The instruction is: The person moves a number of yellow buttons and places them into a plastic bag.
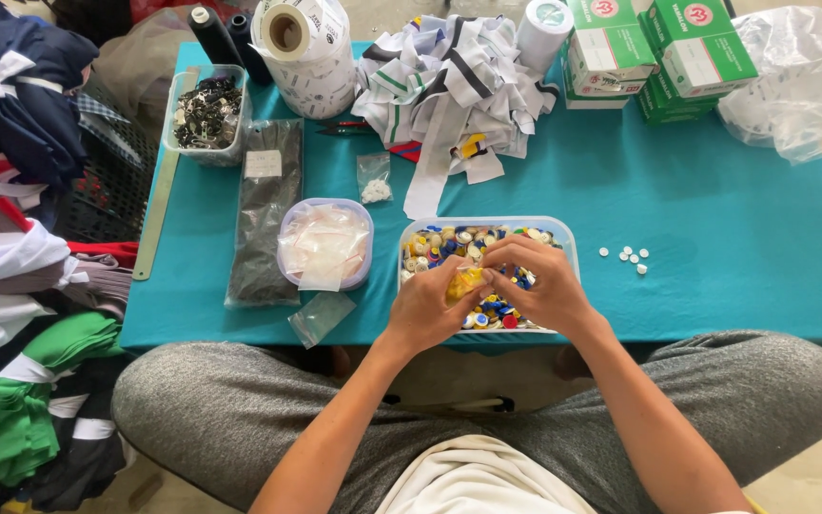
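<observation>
both hands meet over a clear plastic tray point(568, 238) of mixed buttons point(440, 246) in white, blue, yellow and red, on a teal table point(734, 238). the left hand point(422, 309) is curled, its thumb and fingertips pinched narrow on a small yellow bundle point(465, 282) that looks like a little bag of yellow buttons; what exactly is inside cannot be told. the right hand point(539, 281) arches over the tray from the other side, its fingers point(506, 249) bent down and closed to the same yellow bundle, so the 2 sets of fingertips touch there. the bundle sits just above the buttons, near the tray's middle. well to the right of the right fingers lie about 6 loose white buttons point(628, 257) on the cloth. just left of the left fingers stands a round clear tub point(287, 266) with small clear bags in it, and a flat clear bag point(321, 316) lies below it at the table edge. further left is a long dark packet point(266, 214), and beyond that a clear box of dark small parts point(207, 112). far beyond the fingers are a heap of white striped fabric pieces point(449, 81), a roll of white tape point(304, 52), and green and white boxes point(658, 52).
</observation>
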